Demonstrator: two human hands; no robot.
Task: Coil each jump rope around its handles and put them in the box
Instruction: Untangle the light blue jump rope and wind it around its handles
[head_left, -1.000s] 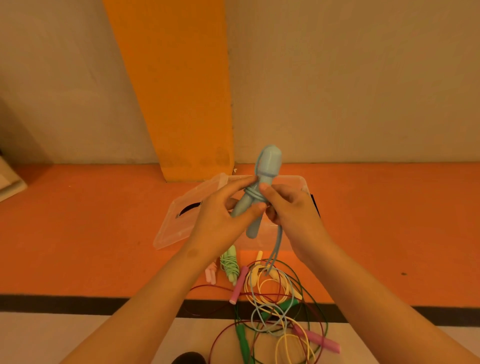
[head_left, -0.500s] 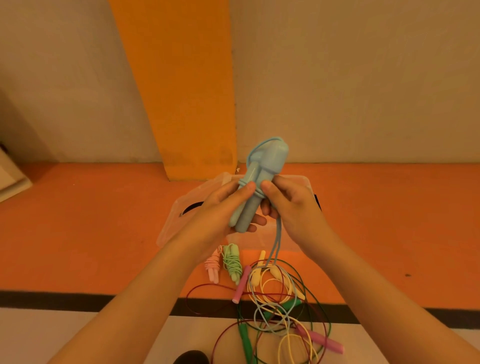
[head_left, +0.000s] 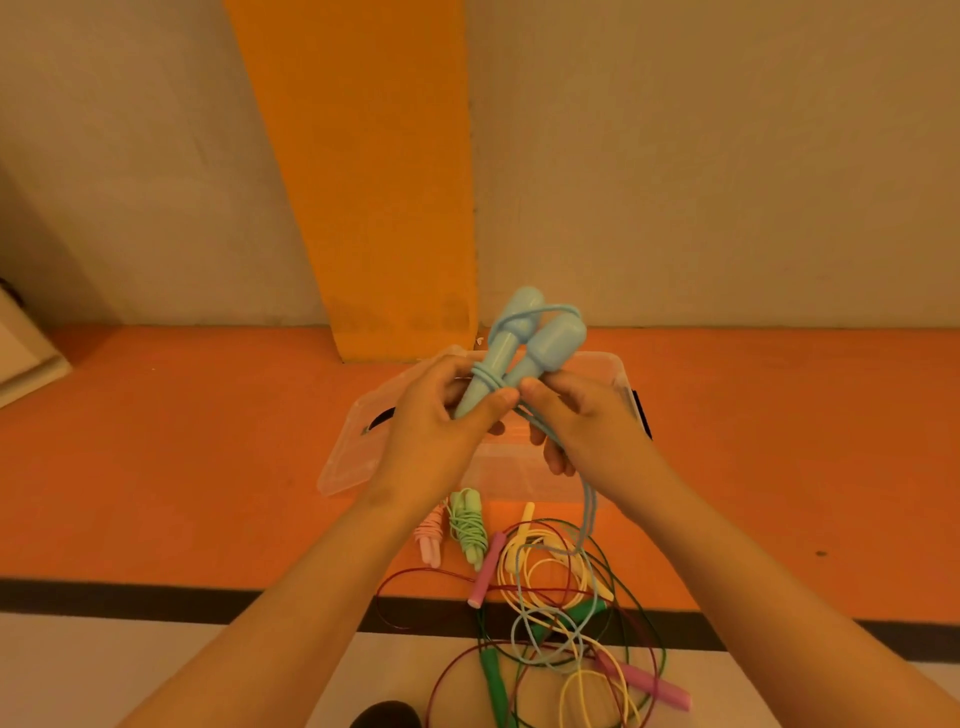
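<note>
head view: your left hand (head_left: 436, 431) is curled round the lower ends of the two blue handles (head_left: 519, 353) and holds them side by side, tilted, above the box (head_left: 347, 463), with the thumb lying by the few turns already on them. your right hand (head_left: 587, 431) pinches the blue cord (head_left: 587, 514) just beside those turns. from there the cord drops to the tangle (head_left: 561, 597) of loose ropes at the near edge of the orange floor (head_left: 208, 467), over the black stripe (head_left: 156, 597).

the main risk is that tangle. the blue cord seems to run through yellow, green and dark red loops, so a hard pull may drag other ropes up or cinch a knot. feed it slowly and shake it free if it catches.

the turns look few and sit low on the handles. if your thumb lifts or the right hand slackens, they can likely slide off the narrow ends and spring open. the handles can also splay apart, since only your left hand holds them together.

a green rope (head_left: 467, 525) and a pink rope (head_left: 431, 540) lie coiled on the floor just in front of the box's near edge, not in it. don't forget them.
</note>
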